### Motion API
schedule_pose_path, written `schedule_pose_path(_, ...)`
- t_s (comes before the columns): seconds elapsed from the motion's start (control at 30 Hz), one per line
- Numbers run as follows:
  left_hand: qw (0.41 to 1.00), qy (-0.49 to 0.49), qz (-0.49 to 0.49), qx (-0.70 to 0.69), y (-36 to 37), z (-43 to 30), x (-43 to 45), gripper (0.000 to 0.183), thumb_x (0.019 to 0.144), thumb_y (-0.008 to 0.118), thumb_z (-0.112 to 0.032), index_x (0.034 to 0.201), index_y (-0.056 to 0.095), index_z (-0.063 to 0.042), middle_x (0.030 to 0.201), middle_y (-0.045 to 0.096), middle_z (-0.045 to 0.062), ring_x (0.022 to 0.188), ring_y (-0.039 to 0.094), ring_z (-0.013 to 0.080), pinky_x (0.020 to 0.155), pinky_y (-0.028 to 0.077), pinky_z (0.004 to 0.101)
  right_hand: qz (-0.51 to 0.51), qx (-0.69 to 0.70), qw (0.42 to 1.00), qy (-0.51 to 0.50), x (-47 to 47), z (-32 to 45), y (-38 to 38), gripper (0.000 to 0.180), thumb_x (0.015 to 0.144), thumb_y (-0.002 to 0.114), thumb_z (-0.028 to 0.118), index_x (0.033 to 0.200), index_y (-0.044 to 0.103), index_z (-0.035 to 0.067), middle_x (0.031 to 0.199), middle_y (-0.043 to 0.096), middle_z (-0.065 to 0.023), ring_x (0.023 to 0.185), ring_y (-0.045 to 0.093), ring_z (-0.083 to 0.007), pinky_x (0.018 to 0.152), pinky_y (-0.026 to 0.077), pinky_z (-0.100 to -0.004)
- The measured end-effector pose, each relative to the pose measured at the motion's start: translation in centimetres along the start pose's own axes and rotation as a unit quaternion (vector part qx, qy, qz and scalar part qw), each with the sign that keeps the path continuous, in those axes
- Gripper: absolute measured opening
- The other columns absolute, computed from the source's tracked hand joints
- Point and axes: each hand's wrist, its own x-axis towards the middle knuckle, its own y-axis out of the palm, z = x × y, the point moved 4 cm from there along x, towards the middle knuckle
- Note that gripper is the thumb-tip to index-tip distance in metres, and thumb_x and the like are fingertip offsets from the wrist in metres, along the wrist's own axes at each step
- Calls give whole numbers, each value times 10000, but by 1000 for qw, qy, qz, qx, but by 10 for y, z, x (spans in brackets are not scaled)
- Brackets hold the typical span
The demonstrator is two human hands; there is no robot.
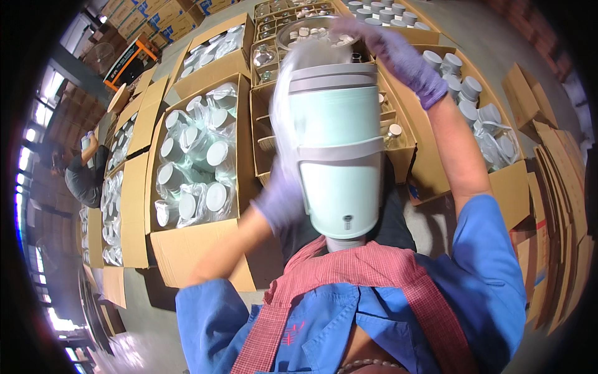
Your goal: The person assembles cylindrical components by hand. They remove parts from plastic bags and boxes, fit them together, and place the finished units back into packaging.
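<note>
A large pale green vacuum flask (338, 121) with grey bands stands out in the middle, close to the camera. My left hand (282, 198), in a purple glove, is blurred at the flask's left side, and its fingers are partly hidden. A blurred clear plastic bag (284, 107) hangs along that same side and over the flask's far end. My right hand (404, 61), also gloved, reaches over a round metal bowl (280, 35) of small whitish stoppers (310, 32). Its fingertips are blurred, so whether they hold anything is unclear.
An open carton (243, 140) of bagged flasks stands at the left, another (509, 173) at the right. Divided cartons (254, 110) with glass liners lie beyond the flask. Flattened cardboard (553, 224) leans at the far right. Another person (84, 180) works at the far left.
</note>
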Motion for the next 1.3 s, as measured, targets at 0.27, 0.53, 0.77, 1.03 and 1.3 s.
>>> schedule_pose_path(0.27, 953, -31, -17, -300, -96, 30, -13, 419, 761, 677, -9, 1168, 582, 25, 1186, 599, 95, 1092, 566, 247, 974, 430, 357, -131, 75, 957, 246, -25, -50, 89, 353, 907, 591, 388, 993, 726, 74, 871, 723, -112, 809, 690, -176, 749, 529, -294)
schedule_pose_path(0.53, 782, -51, -50, -619, -36, 85, 85, 763, 973, 204, -563, 1298, 508, 57, 1322, 532, 204, 1270, 474, 288, 1105, 302, 424, -110, 40, 989, 91, 4, -12, 95, 354, 849, 626, 445, 729, 675, 116, 627, 601, -97, 634, 630, -276, 567, 466, -365)
schedule_pose_path(0.77, 904, 4, -20, -427, -68, 32, 141, 1007, 880, 201, -750, 1309, 454, 126, 1277, 536, 268, 1234, 497, 353, 1095, 316, 435, -97, 241, 940, 222, -25, -145, 108, 365, 981, 476, 349, 953, 693, 57, 901, 697, -111, 874, 675, -209, 830, 512, -311)
schedule_pose_path(1.03, 848, 50, -84, -521, -36, 55, 151, 975, 866, 298, -745, 1391, 361, 74, 1292, 503, 300, 1199, 503, 384, 1053, 374, 446, -11, 43, 976, 213, -12, -165, 106, 220, 931, 552, 227, 1026, 660, 61, 832, 680, -123, 798, 679, -220, 734, 537, -365)
schedule_pose_path(1.3, 808, -25, -103, -580, -11, 81, 146, 993, 863, 208, -765, 1413, 327, 54, 1383, 397, 313, 1303, 390, 411, 1104, 270, 518, -33, 15, 972, 233, -29, -178, 100, 288, 898, 548, 240, 1140, 651, 122, 1052, 678, -81, 935, 655, -233, 805, 520, -356)
